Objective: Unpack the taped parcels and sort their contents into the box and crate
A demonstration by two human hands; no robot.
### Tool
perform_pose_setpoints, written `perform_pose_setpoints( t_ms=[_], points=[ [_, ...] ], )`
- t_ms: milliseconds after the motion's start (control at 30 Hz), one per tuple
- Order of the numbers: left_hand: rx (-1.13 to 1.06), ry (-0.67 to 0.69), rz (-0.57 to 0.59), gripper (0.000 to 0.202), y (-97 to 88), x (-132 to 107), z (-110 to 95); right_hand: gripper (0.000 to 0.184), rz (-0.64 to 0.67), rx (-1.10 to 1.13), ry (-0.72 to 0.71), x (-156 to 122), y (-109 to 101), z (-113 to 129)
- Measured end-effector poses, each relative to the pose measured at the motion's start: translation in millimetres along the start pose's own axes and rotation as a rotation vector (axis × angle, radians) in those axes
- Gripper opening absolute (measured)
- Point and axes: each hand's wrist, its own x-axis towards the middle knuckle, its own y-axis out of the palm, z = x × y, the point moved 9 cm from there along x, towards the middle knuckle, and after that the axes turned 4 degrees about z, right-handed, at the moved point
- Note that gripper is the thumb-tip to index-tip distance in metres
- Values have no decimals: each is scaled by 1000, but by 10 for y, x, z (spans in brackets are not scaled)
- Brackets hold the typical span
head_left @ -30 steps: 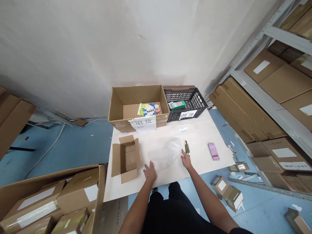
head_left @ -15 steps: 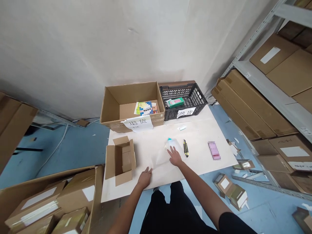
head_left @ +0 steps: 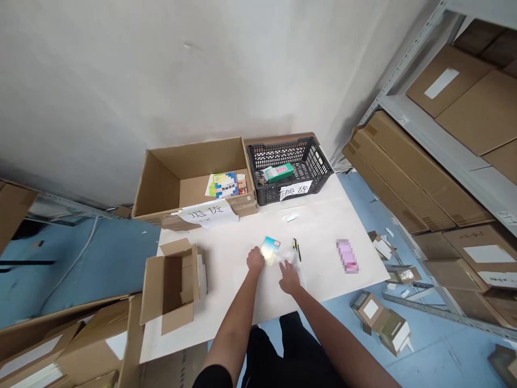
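My left hand [head_left: 256,260] is closed on a small flat packet [head_left: 270,249], teal and yellow, held just above the white board [head_left: 323,237]. Right beside it my right hand [head_left: 289,273] rests with its fingers curled on a crumpled clear plastic bag [head_left: 294,257] lying on the board. A black and yellow utility knife [head_left: 296,249] lies just beyond my right hand. A small open cardboard box [head_left: 173,283] sits to the left of my hands.
A large open cardboard box [head_left: 161,183] with printed packs and a paper sign stands at the back. A black crate [head_left: 315,164] holding a green box is beside it. A pink item [head_left: 347,256] lies right. Cartons fill shelves on the right and the floor.
My left hand moved right from the board's near edge and took hold of the teal packet. My right hand drew back onto the plastic bag. The view shifted left.
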Motion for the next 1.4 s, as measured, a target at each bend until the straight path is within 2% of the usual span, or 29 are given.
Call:
perform_pose_setpoints(
  t_ms=[133, 233, 300, 433, 500, 567, 667, 733, 800, 967, 1200, 1267, 1400],
  points=[
    [-128, -94, -38, 18, -3, 75, 58, 88, -7, 197, -34, 88, -124, -66],
    [-258, -90, -109, 8, -199, -57, 93, 82, -29, 387, -94, 112, -279, -145],
    [-350, -68, -177, 12, -403, -184, 70, 76, -74, 529, -139, 113, -470, -183],
    [-615, 72, -268, 35, -785, -478, -161, 68, -212, 852, -212, 77, -1077, -110],
    [-843, 188, -233, 44, -897, -644, -352, 67, -285, 1051, -321, -4, -1493, 63],
    [-1008, 287, -182, 49, -1002, -837, -550, 62, -323, 1227, -494, -166, -1936, 297],
    [-1056, 372, -228, 53, -1282, -1172, -751, 48, -247, 1354, -701, -508, -2468, 624],
    [-1077, 419, -243, 59, -1493, -1385, -846, 48, -178, 1364, -756, -752, -2708, 759],
    [-1092, 474, -185, 62, -1662, -1563, -944, 51, -139, 1350, -775, -973, -2884, 833],
    [-1103, 570, -89, 67, -1958, -1875, -1085, 59, -101, 1325, -786, -1313, -3124, 928],
    [-1096, 655, 40, 70, -2019, -2045, -1398, 57, -37, 1347, -804, -1514, -3217, 935],
    [-1106, 647, 34, 70, -2024, -2068, -1432, 56, 7, 1349, -820, -1570, -3216, 915],
    [-1085, 635, -53, 68, -2066, -2121, -1445, 62, 93, 1343, -849, -1661, -3199, 848]
  ],
)
